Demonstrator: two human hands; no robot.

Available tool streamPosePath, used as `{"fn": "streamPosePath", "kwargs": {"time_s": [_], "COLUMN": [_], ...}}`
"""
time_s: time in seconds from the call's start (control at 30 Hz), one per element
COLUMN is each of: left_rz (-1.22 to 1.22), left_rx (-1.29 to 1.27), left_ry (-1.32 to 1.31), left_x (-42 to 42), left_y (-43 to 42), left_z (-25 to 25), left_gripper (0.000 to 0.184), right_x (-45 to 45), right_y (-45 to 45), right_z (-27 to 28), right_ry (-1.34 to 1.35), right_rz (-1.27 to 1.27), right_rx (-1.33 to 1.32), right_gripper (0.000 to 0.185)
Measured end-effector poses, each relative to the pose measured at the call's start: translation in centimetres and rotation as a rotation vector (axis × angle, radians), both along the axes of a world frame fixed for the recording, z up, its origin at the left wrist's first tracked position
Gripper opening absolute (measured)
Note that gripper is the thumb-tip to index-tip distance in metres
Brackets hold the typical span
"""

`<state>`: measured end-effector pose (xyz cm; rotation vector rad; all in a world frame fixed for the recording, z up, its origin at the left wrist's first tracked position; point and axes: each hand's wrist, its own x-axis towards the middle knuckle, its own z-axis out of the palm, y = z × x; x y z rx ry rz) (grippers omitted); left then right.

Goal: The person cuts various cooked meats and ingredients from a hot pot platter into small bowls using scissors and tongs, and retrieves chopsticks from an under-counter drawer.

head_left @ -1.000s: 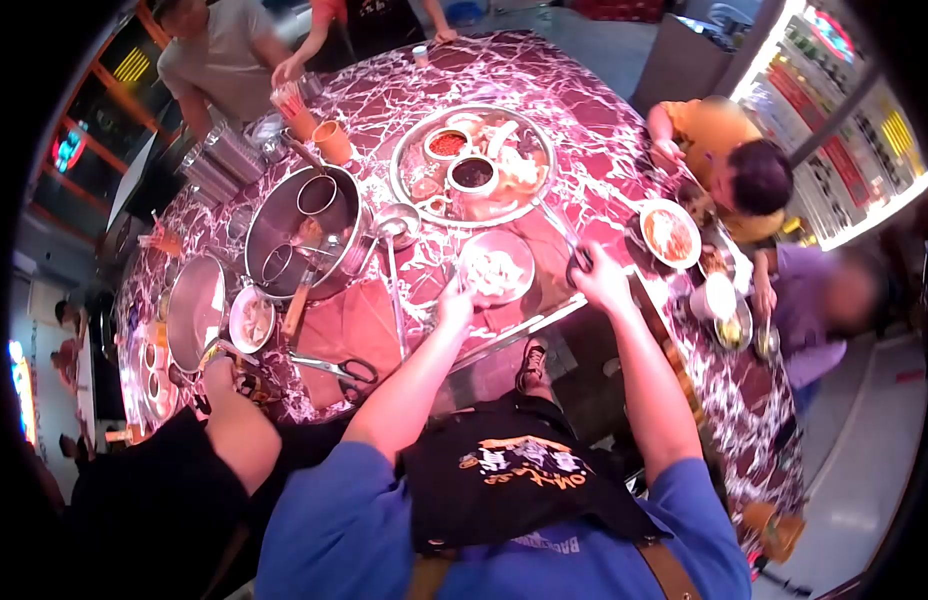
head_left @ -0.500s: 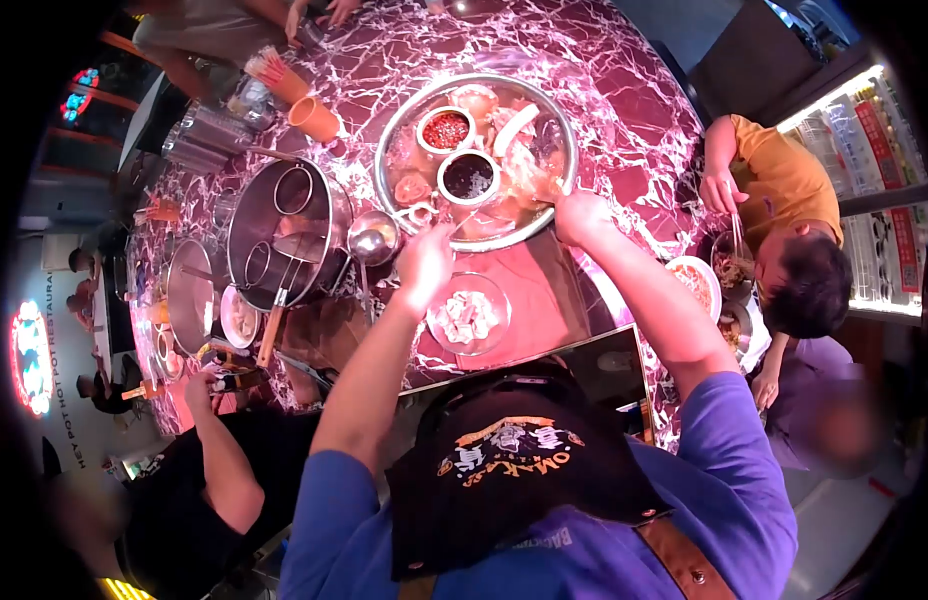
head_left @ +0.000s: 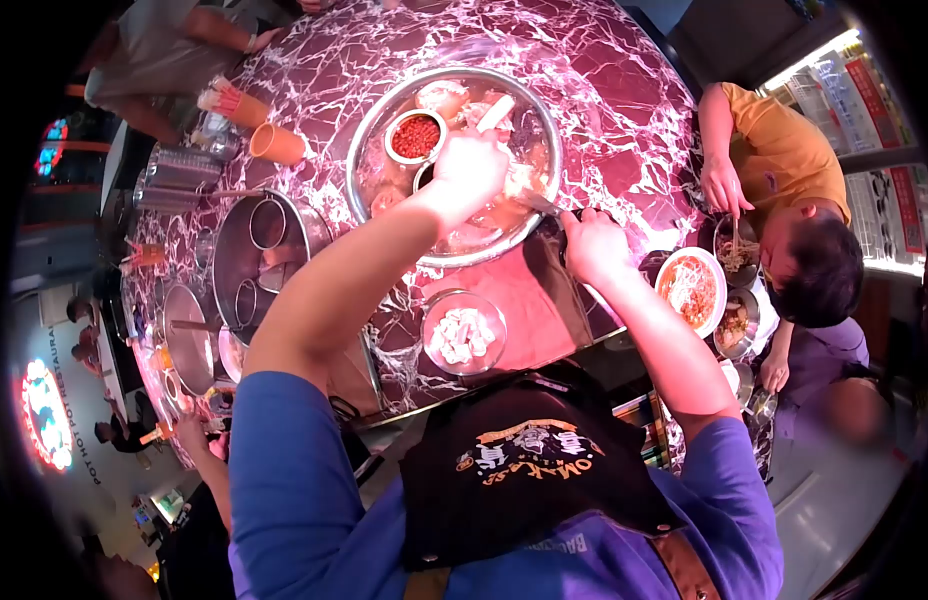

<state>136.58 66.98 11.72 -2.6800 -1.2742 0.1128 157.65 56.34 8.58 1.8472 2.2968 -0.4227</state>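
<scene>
My left hand (head_left: 474, 160) reaches over a large round metal basin (head_left: 555, 150) of food. Its fingers look curled close to a pale bone (head_left: 496, 113), but glare hides what they hold. A bowl of red chopped chilli (head_left: 415, 137) sits in the basin to the left of this hand, and a dark-filled bowl (head_left: 423, 178) is mostly covered by the hand. At the basin's lower right rim, my right hand (head_left: 594, 245) is closed around the dark handle of a metal-bladed tool (head_left: 534, 202), whose blade points left over the rim.
A glass bowl of pale chunks (head_left: 464, 340) stands near me on a reddish cloth (head_left: 529, 310). To the left are a deep pot (head_left: 224, 262) and orange cups (head_left: 277, 144). At right, a person in yellow (head_left: 784, 160) holds utensils beside a noodle bowl (head_left: 692, 292).
My left hand has moved from the basin's lower left rim up over its middle. My right hand has shifted slightly lower, with the bladed tool now visible. The ladle is hidden behind my left arm.
</scene>
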Motion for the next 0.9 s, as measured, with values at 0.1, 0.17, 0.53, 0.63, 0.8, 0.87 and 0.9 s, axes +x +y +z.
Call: {"fn": "streamPosePath", "kwargs": {"time_s": [0.1, 0.17, 0.53, 0.63, 0.8, 0.87, 0.9], "left_rz": [-0.056, -0.053, 0.656, 0.68, 0.72, 0.725, 0.72], "left_rx": [-0.069, -0.143, -0.712, -0.744, -0.783, -0.892, -0.884], "left_ry": [0.066, 0.138, -0.585, -0.869, -1.113, -1.372, -1.381], "left_x": [2.1, 3.3, -3.0, -4.7, -4.8, -5.0, -5.1], "left_y": [1.4, 1.7, -1.1, -1.4, -2.1, -1.9, -1.7], "left_z": [-1.3, -1.1, -9.5, -15.1, -15.0, -16.0, -16.4], "left_gripper": [0.018, 0.019, 0.028, 0.027, 0.025, 0.026, 0.026], "right_x": [-0.1, -0.2, 2.4, 3.7, 3.6, 3.0, 2.8], "right_y": [-0.5, -0.7, -4.0, -5.4, -5.5, -5.0, -4.5], "right_z": [-0.2, -0.5, 0.1, 0.5, 0.3, 0.9, 1.1], "right_ry": [0.013, 0.016, 0.172, 0.254, 0.386, 0.394, 0.391], "right_rz": [-0.01, -0.018, -0.107, -0.134, -0.336, -0.357, -0.351], "right_rx": [0.036, 0.043, 0.074, 0.086, -0.033, -0.007, 0.002], "right_gripper": [0.028, 0.029, 0.053, 0.056, 0.06, 0.061, 0.061]}}
